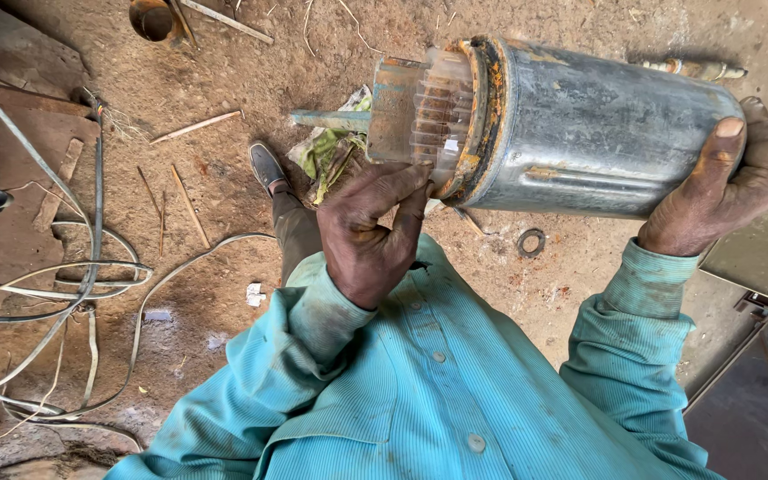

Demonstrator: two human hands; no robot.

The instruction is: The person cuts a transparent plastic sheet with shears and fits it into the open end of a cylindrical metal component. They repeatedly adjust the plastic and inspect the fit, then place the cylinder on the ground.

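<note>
I hold a large grey metal cylinder [593, 129] sideways in front of my chest; it has a rusty rim and a clear ribbed plastic end piece [424, 111] with a thin shaft sticking out to the left. My left hand [371, 231] has its fingers pressed on the underside of the plastic end near the rusty rim. My right hand [726, 182] grips the cylinder's far right end, thumb up along its edge. Both sleeves are light blue.
Dirt floor below. Flat white cables [91, 284] loop at left beside a rusty plate [20, 204]. My shoe [268, 167], crumpled green paper [326, 151], wooden sticks [196, 127], a small metal ring [532, 242] and a rusty can [155, 18] lie about. Dark metal frame [757, 391] at lower right.
</note>
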